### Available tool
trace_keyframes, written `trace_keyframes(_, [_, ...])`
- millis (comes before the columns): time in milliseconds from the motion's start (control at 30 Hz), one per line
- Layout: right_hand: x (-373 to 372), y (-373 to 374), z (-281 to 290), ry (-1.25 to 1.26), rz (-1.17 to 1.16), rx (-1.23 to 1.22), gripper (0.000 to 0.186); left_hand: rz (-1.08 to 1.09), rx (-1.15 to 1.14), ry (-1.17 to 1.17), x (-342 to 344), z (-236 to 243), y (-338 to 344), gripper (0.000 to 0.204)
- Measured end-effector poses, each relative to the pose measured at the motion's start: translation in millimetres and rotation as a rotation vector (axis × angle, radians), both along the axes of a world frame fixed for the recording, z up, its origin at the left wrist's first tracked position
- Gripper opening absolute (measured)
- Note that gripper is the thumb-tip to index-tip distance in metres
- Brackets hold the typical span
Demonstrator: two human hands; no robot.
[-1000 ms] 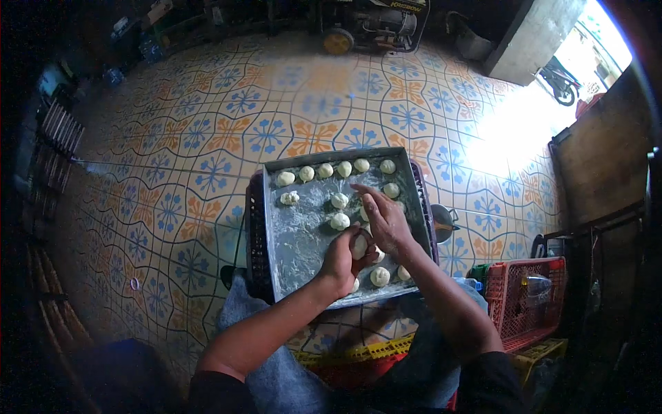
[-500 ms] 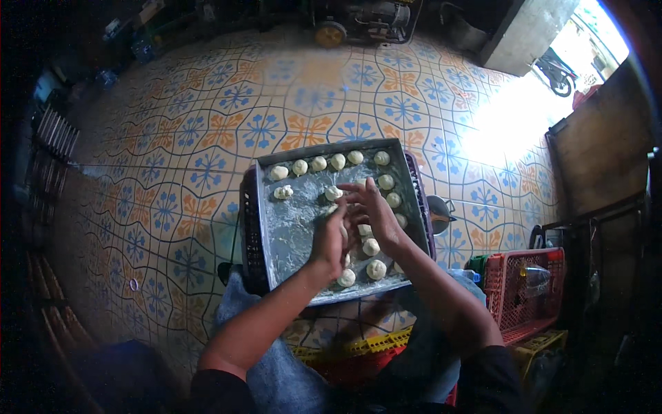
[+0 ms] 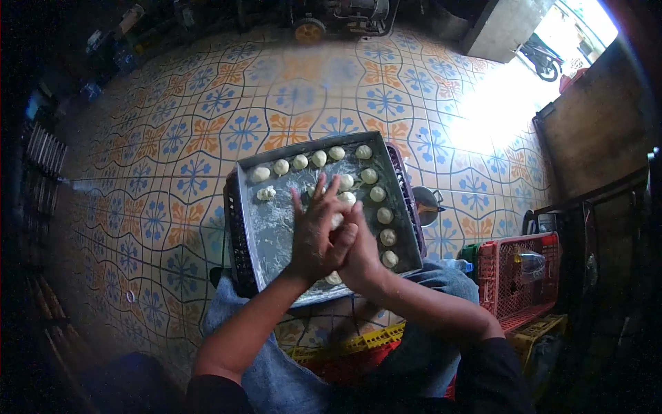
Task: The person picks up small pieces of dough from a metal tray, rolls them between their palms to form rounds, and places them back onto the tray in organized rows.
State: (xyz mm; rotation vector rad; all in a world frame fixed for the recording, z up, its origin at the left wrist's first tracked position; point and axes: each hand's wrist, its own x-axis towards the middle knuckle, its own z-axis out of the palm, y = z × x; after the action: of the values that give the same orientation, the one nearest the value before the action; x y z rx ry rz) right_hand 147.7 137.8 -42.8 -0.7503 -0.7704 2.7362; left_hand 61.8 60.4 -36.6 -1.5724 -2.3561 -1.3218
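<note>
My left hand point(image 3: 317, 234) and my right hand point(image 3: 355, 248) are pressed together over the floured metal tray point(image 3: 243, 214), partly hiding a pale dough ball point(image 3: 336, 221) held between them. Several fingers of my left hand stretch upward and apart; my right hand lies against it from the right, its fingers partly hidden. Round dough balls point(image 3: 376, 194) line the tray's back and right side, with others near the middle and front. A lumpier piece point(image 3: 266, 193) sits at the left. The tray rests on a dark plastic crate point(image 3: 233, 228) between my knees.
On the patterned tile floor point(image 3: 193, 124) are a round pot point(image 3: 427, 217) right of the tray, a red crate point(image 3: 510, 297) with a plastic bottle point(image 3: 531, 265), and a yellow crate point(image 3: 534, 338). A wheeled machine point(image 3: 338, 21) stands at the back, a motorbike point(image 3: 545, 62) by the bright doorway.
My hands have gone from cupped and loosely meeting to pressed together, with left fingers spreading upward. The right hand has drawn down and left. The whole view has shifted slightly, moving the tray leftward.
</note>
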Motion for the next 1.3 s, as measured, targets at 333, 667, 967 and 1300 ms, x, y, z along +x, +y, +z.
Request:
trace_keyframes(333, [-16,11,-110,0.511,0.087,-0.171,0.081,-0.365,0.036,0.042,40,4,2,0.049])
trace_keyframes(667, [-20,0,-62,0.131,0.164,-0.224,0.062,-0.02,0.006,-0.107,-2,-10,3,0.047])
trace_keyframes(967, [-18,46,-18,0.183,0.176,-0.29,0.064,-0.11,-0.128,-0.248,3,-8,10,0.04])
trace_keyframes(1300, [-122,202,-170,-0.595,0.079,1.962,0.058,-0.418,-0.875,-0.182,30,-35,-26,0.027])
